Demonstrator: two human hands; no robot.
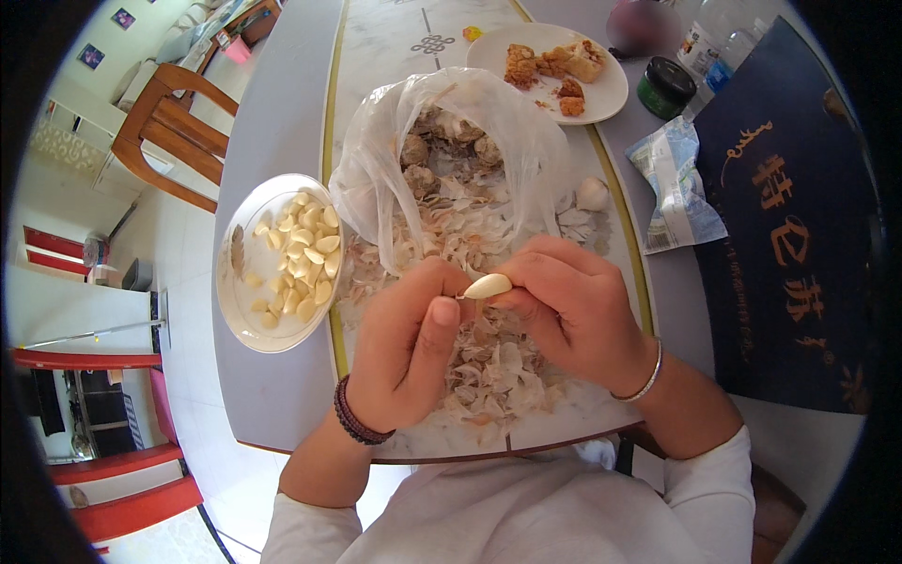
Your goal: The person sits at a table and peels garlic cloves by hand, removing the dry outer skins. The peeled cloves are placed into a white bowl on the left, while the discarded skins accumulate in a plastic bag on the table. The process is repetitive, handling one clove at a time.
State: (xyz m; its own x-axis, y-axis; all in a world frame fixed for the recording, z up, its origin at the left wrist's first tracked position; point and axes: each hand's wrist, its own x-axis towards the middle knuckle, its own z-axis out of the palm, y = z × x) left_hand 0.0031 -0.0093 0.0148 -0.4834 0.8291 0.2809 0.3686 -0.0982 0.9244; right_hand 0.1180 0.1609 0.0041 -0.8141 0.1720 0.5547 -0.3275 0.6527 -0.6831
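Between my two hands is a peeled garlic clove [487, 286], pale and smooth. My right hand [574, 310] pinches its right end with thumb and fingertips. At its left tip my left hand [412, 338] has thumb and forefinger closed, seemingly on a scrap of skin. Under both hands spreads a heap of dry garlic skins [497, 366]. Beyond them a clear plastic bag [366, 155] lies with its mouth towards me, whole garlic bulbs [451, 127] inside. Many peeled cloves [303, 247] fill part of a white oval plate [236, 303] at the left.
A lone garlic bulb [592, 194] sits right of the bag. Behind are a plate [486, 53] with browned food pieces, a dark green jar [666, 88] and plastic bottles [712, 42]. A blue-white packet [676, 187] and a dark printed box [789, 233] occupy the right. A wooden chair [176, 134] stands left.
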